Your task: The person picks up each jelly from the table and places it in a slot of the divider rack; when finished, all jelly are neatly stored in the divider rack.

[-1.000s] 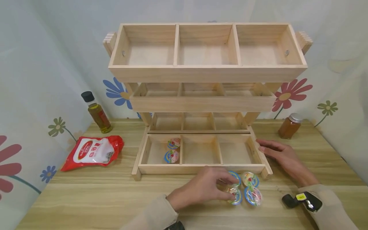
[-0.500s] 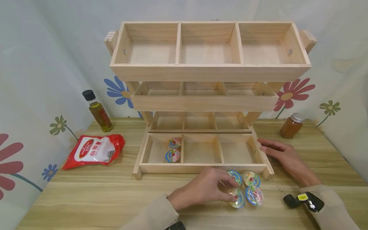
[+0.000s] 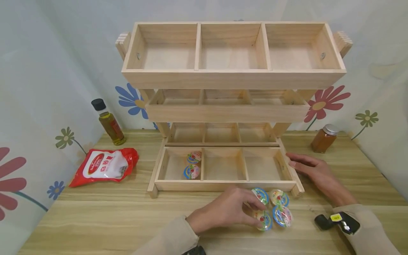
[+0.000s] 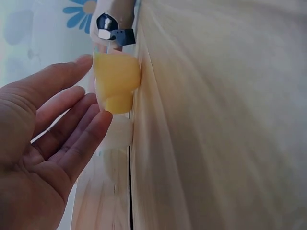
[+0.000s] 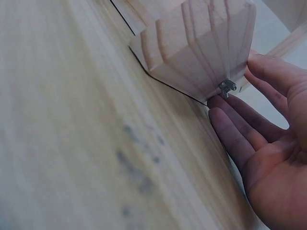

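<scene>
My left hand point(image 3: 227, 209) pinches a small jelly cup point(image 3: 264, 222) by its edge, thumb on the near side and fingers on the far side. In the left wrist view the yellow jelly cup point(image 4: 117, 76) stands between thumb and fingertips, low at the tabletop. Right beside it sit more lidded jelly cups, one point(image 3: 260, 194) behind the fingers, one point(image 3: 280, 197) and one point(image 3: 282, 216) to the right. My right hand point(image 3: 313, 173) rests its fingertips against the right side of the wooden rack point(image 3: 229, 186). Two jelly cups point(image 3: 192, 171) lie in the rack's bottom left compartment.
A red and white bag point(image 3: 105, 165) lies left of the rack, with an oil bottle point(image 3: 111, 125) behind it. A silver-lidded jar point(image 3: 324, 139) stands at the back right. Overhanging the lower trays is the rack's top tray point(image 3: 232, 80).
The jelly cup at my left hand has shifted slightly toward me and to the right. My right hand stays at the rack's side. The head view has shifted a little.
</scene>
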The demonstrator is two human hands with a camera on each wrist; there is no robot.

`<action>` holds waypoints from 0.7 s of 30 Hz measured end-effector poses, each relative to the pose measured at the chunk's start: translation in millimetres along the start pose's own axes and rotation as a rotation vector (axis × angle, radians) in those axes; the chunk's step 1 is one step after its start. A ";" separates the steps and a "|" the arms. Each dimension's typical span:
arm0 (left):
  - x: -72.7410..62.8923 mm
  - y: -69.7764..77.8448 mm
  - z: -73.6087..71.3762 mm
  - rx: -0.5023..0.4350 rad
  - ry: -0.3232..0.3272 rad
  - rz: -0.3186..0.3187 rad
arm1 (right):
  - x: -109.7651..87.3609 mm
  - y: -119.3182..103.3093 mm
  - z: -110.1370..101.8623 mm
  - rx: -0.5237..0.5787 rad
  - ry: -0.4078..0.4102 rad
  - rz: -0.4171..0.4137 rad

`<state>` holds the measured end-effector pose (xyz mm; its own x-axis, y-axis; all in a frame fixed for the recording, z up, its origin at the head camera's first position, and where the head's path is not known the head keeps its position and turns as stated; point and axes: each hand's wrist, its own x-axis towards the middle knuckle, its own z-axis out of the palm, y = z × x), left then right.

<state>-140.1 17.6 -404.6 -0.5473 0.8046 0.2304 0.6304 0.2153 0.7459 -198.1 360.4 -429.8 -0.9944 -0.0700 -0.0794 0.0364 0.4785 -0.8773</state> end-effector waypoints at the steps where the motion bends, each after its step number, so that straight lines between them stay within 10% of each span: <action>1: 0.1 0.1 0.2 0.014 -0.001 0.006 | 0.0 -0.2 0.0 0.001 0.000 0.001; 21: -2.2 -1.3 5.9 0.079 -0.086 -0.019 | 0.4 -0.3 0.0 0.017 -0.013 0.007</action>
<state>-136.5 18.8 -409.8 -0.5126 0.8436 0.1602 0.6640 0.2711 0.6968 -198.5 360.2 -429.5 -0.9927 -0.0783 -0.0922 0.0455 0.4643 -0.8845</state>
